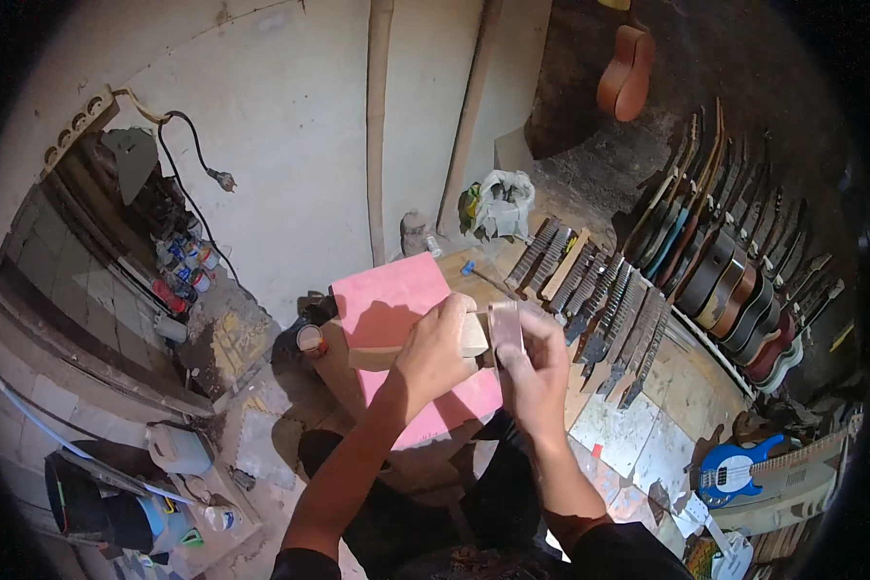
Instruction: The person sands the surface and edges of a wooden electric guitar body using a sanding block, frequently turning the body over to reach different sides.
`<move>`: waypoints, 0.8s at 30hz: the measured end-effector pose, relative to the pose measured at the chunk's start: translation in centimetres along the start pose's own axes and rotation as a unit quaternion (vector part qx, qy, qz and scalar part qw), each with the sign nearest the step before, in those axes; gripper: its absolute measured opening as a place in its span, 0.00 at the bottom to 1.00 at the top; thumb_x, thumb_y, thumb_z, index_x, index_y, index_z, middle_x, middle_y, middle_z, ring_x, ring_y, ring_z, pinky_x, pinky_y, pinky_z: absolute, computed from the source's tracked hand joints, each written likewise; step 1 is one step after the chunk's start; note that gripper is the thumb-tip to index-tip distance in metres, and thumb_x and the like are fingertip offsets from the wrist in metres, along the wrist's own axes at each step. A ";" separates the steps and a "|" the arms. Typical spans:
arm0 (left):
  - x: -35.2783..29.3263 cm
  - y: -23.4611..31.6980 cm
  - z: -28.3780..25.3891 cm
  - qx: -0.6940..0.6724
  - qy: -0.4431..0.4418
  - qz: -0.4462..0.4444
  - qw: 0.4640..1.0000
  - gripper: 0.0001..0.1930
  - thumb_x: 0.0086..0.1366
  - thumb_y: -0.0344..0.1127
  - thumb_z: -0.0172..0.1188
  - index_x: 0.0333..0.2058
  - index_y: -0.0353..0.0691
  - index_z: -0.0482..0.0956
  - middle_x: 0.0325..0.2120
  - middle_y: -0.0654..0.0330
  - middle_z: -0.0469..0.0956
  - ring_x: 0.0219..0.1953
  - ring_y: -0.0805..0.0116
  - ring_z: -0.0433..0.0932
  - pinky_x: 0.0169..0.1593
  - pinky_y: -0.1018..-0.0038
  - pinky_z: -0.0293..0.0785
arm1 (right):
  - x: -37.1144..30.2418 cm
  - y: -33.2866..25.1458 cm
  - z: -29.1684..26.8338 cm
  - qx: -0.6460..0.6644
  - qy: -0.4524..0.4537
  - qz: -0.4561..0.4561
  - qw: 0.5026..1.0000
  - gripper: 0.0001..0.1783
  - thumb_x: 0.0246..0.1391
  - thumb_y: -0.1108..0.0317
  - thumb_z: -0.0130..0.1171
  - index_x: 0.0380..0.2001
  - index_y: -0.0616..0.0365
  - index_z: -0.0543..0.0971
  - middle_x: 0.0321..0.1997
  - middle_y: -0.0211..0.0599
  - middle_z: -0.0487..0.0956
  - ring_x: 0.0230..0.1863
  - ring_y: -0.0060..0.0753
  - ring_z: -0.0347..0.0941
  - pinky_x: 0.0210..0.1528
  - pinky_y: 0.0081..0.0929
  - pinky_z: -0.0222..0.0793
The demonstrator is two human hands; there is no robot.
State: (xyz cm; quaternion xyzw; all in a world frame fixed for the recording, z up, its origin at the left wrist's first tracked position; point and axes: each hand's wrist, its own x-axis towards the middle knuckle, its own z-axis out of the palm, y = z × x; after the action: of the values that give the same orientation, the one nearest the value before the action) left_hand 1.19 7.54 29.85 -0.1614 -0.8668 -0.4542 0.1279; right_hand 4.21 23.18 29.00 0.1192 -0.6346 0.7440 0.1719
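In the middle, my left hand (pixel 433 350) is closed round a pale wooden piece (pixel 475 334). Its squared end shows beyond my fingers, and a longer pale part (pixel 373 359) runs out to the left. Just right of that end, my right hand (pixel 536 375) grips a small flat brownish block (pixel 506 327), which looks like a sanding block, between thumb and fingers. The block is close to the wood's end; whether they touch I cannot tell. Below both hands lies a pink board (pixel 396 285), partly hidden by the left hand and the wood.
Several dark guitar necks (pixel 590 290) lie in a row on the right. Behind them stands a rack of guitars (pixel 725 280). A blue electric guitar (pixel 735 469) lies at lower right. Left of the board are an open can (pixel 310 338) and, farther off, a black bucket (pixel 77 498).
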 end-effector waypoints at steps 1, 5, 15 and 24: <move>-0.4 -0.2 -0.3 0.003 -0.022 -0.018 1.000 0.23 0.52 0.30 0.70 0.44 0.37 0.69 0.40 0.41 0.78 0.45 0.35 0.79 0.45 0.49 0.75 | 1.2 -0.4 0.1 0.001 -0.007 0.083 0.996 0.20 0.59 0.77 0.59 0.55 0.67 0.72 0.52 0.42 0.80 0.50 0.30 0.78 0.56 0.30 0.73; -0.5 -0.8 -0.6 0.029 0.047 -0.002 0.998 0.27 0.49 0.33 0.75 0.45 0.37 0.70 0.37 0.41 0.80 0.42 0.37 0.81 0.43 0.52 0.77 | 2.6 -1.4 1.3 0.036 -0.019 0.198 0.979 0.17 0.62 0.71 0.59 0.52 0.67 0.74 0.49 0.43 0.80 0.45 0.29 0.77 0.49 0.30 0.75; 0.1 -0.4 0.1 -0.011 0.083 -0.054 0.995 0.22 0.51 0.22 0.65 0.45 0.34 0.68 0.39 0.37 0.78 0.44 0.32 0.77 0.45 0.47 0.75 | 1.5 -1.3 0.4 -0.012 -0.081 0.059 0.995 0.17 0.63 0.70 0.60 0.52 0.65 0.74 0.49 0.41 0.80 0.47 0.27 0.76 0.53 0.30 0.73; 0.2 -0.2 1.4 -0.004 0.087 -0.029 0.996 0.28 0.50 0.34 0.76 0.46 0.37 0.70 0.40 0.42 0.82 0.45 0.36 0.81 0.46 0.51 0.77 | 2.8 -5.2 -0.9 -0.378 -0.118 -0.149 0.906 0.20 0.53 0.69 0.66 0.48 0.66 0.78 0.41 0.53 0.77 0.42 0.53 0.77 0.47 0.41 0.73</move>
State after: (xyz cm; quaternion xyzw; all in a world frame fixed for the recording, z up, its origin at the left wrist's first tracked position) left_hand 0.82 8.67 28.99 -0.0963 -0.8552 -0.4731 0.1888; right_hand 3.84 25.02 34.63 0.2252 -0.8585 0.3949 0.2372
